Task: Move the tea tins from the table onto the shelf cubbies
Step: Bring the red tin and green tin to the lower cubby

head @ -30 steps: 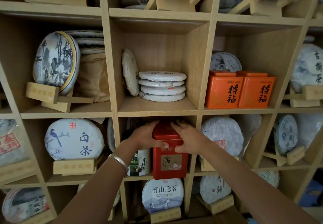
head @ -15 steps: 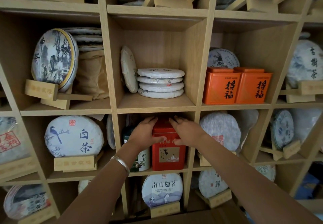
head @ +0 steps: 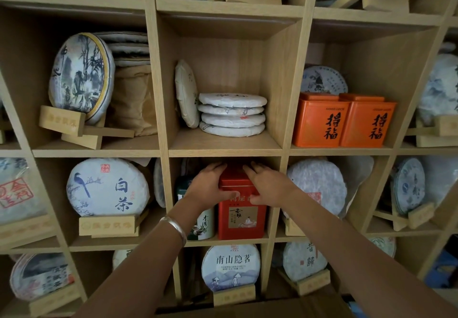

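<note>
A tall red tea tin (head: 242, 216) stands upright in the middle cubby of the wooden shelf (head: 224, 152), its base on the cubby floor. My left hand (head: 207, 186) grips its upper left side and my right hand (head: 266, 186) grips its upper right side, thumbs across the front. A green and white tea tin (head: 202, 223) stands just left of it in the same cubby, partly hidden by my left wrist. Two orange tea tins (head: 343, 121) sit side by side in the cubby above and to the right.
Round wrapped tea cakes on wooden stands fill the neighbouring cubbies, such as the bird-painted one (head: 107, 187) at the left and another one (head: 230, 267) below. A stack of white tea cakes (head: 232, 114) lies in the cubby directly above. A silver bracelet (head: 174, 228) is on my left wrist.
Both hands have pushed the red tin deeper into the cubby until it stands on the shelf floor. The camera has moved closer.
</note>
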`<state>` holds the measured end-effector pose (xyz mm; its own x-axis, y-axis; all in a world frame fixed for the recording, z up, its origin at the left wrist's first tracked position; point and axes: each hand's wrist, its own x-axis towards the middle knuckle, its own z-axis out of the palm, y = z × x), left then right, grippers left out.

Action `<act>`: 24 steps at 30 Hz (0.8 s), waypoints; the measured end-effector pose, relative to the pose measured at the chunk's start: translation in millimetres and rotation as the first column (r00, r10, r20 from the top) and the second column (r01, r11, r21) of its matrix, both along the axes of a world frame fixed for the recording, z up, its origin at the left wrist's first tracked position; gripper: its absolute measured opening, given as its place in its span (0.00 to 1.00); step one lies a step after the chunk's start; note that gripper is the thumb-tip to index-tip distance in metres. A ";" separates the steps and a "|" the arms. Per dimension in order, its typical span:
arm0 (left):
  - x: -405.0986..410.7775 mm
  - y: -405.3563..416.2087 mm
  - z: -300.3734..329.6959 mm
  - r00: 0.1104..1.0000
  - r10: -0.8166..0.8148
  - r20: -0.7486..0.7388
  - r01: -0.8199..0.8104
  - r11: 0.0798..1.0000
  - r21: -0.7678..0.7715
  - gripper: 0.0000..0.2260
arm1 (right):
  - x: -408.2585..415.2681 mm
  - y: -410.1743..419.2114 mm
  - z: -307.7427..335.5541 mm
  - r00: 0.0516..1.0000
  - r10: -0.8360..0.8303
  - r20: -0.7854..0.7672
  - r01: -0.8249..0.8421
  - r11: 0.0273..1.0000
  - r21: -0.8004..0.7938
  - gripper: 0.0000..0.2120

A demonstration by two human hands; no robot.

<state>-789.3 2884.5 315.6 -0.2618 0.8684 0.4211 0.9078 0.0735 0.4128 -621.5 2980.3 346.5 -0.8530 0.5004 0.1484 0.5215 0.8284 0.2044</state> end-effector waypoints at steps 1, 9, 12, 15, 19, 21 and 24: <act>-0.7 0.4 1.5 1.000 -0.002 -0.005 0.002 1.000 -0.008 0.42 | -0.3 0.6 -0.3 1.000 0.000 0.000 0.000 1.000 0.005 0.43; -1.4 -1.1 9.3 1.000 -0.014 -0.006 0.013 0.998 -0.069 0.42 | -0.4 3.3 -1.6 1.000 0.003 -0.007 -0.003 1.000 0.025 0.44; -1.6 0.2 11.5 1.000 -0.014 -0.017 0.012 0.997 -0.080 0.41 | -0.3 3.6 -1.6 1.000 0.010 -0.014 -0.009 0.999 0.035 0.44; -0.7 -1.1 12.3 1.000 -0.018 -0.014 0.016 0.996 -0.091 0.42 | 1.0 1.2 -1.6 1.000 0.011 -0.010 -0.011 0.999 0.031 0.44; -1.7 -14.6 16.7 0.998 -0.045 0.052 0.046 0.999 -0.019 0.48 | 9.5 -8.7 0.0 0.997 0.049 -0.052 -0.047 0.998 0.043 0.46; -6.7 -26.4 17.3 1.000 -0.025 0.017 0.025 0.999 0.039 0.45 | 14.0 -17.9 -1.4 0.984 0.138 -0.110 -0.125 0.985 0.117 0.44; -13.4 -47.0 12.9 0.992 0.007 -0.129 -0.005 1.000 0.022 0.38 | 16.2 -41.4 -11.0 0.939 0.267 -0.215 -0.237 0.959 0.155 0.37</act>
<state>-802.7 2837.5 328.5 -0.2091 0.8573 0.4705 0.9532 0.0714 0.2937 -605.3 2938.9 335.6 -0.8835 0.2379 0.4036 0.3438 0.9145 0.2133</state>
